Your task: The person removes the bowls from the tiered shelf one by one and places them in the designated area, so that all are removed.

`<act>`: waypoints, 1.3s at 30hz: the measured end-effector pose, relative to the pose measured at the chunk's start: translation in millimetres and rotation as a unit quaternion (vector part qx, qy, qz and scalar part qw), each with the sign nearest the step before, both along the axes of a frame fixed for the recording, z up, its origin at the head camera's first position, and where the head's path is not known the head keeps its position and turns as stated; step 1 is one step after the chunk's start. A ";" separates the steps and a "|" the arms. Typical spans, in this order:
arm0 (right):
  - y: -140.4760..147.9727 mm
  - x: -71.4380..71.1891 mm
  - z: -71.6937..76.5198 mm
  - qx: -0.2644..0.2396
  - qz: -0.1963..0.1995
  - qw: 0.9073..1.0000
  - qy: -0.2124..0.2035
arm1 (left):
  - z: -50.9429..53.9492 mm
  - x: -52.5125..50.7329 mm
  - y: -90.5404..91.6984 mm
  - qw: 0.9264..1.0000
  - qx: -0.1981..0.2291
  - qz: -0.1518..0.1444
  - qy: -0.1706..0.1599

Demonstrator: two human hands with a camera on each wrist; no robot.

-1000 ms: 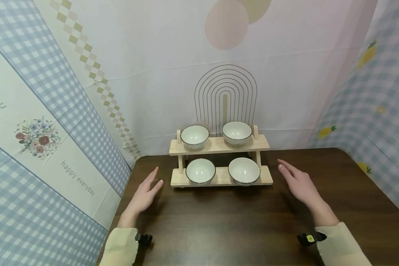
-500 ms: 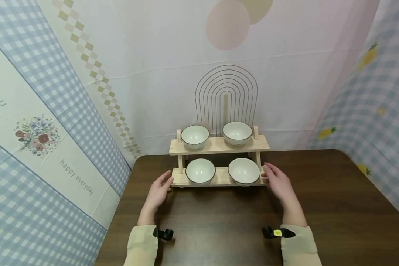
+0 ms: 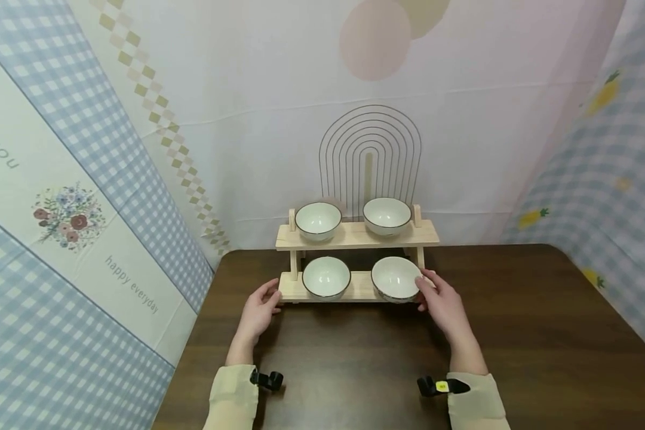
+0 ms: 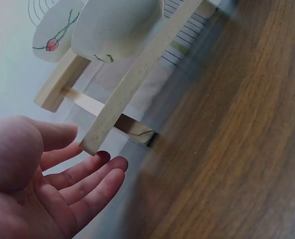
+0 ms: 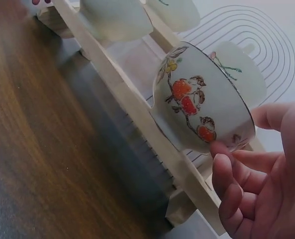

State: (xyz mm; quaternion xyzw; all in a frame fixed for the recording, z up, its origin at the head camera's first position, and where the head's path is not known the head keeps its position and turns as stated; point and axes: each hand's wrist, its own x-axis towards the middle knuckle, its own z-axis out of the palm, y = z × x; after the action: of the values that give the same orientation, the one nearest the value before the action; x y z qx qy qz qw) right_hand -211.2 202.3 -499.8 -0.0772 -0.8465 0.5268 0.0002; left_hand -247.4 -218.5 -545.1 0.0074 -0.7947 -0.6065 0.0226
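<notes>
Two bowls stand on each tier of a pale wooden two-tier rack (image 3: 357, 235). My right hand (image 3: 442, 304) is at the lower right bowl (image 3: 396, 278), which has a dark rim and painted birds on its side. In the right wrist view the thumb lies at the rim of this bowl (image 5: 202, 99) and the index fingertip touches its outer wall, so they pinch it. My left hand (image 3: 258, 310) is beside the left end of the lower shelf, nearest the lower left bowl (image 3: 326, 278). Its loosely bent fingers (image 4: 95, 191) lie around the shelf end without a visible grip.
The upper tier carries an upper left bowl (image 3: 318, 220) and an upper right bowl (image 3: 387, 216). The rack stands at the back of a dark wooden table (image 3: 349, 364), close to a printed cloth backdrop (image 3: 269, 161). Checked cloth (image 3: 86, 107) borders the left side.
Both hands have come inward to the rack from either side. The right hand has moved from the shelf end onto the lower right bowl. The bowls stay in place on the rack.
</notes>
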 end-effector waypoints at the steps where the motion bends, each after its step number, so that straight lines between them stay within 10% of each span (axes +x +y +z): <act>1: -0.5 0.2 -0.3 -0.001 0.000 1.000 0.002 | 0.2 0.0 0.3 1.000 0.001 -0.002 0.001; 39: 3.1 5.5 5.7 -0.114 0.033 0.992 -0.045 | 2.6 2.4 2.7 0.999 0.022 -0.001 -0.029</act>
State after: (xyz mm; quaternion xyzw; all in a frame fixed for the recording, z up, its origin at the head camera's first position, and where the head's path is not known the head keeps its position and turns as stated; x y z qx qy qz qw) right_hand -205.7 205.4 -494.1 -0.0725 -0.7821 0.6156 -0.0638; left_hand -245.0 -215.9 -542.5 0.0243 -0.7812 -0.6238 -0.0014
